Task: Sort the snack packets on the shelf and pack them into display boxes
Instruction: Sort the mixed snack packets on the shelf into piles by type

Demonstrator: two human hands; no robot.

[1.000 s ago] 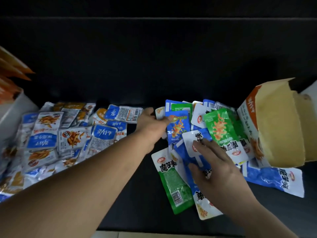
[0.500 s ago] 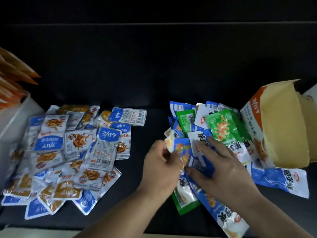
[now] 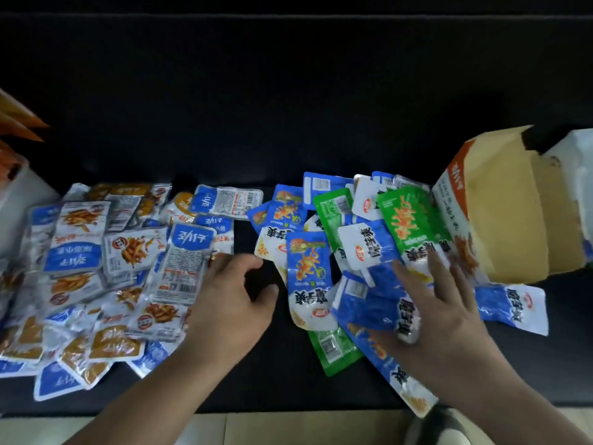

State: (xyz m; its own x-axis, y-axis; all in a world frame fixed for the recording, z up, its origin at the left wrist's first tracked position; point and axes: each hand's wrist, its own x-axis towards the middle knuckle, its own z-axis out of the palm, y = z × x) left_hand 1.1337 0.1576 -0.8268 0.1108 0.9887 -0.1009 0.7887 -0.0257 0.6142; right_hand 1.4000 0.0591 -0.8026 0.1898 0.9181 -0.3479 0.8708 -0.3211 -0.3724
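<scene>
Two heaps of snack packets lie on a black shelf [image 3: 288, 130]. The left heap [image 3: 96, 271] is blue-and-white fish packets, some orange. The right heap mixes blue packets [image 3: 309, 268] and green packets [image 3: 407, 220]. My left hand [image 3: 234, 303] hovers between the heaps, fingers curled and apart, holding nothing. My right hand [image 3: 446, 319] lies flat, fingers spread, pressing on blue packets [image 3: 369, 306] in the right heap. A cardboard display box [image 3: 500, 213] lies tipped on its side at the right, its open mouth toward me.
A white box [image 3: 19, 200] holding orange packets stands at the far left. Another white box [image 3: 574, 162] sits behind the cardboard one. The shelf's front edge [image 3: 288, 409] runs just below my forearms, with pale floor beneath.
My left hand let go of the packet it was pinching and moved left into the gap. A blue packet now lies face up at the heap's left side. My right hand spread flatter.
</scene>
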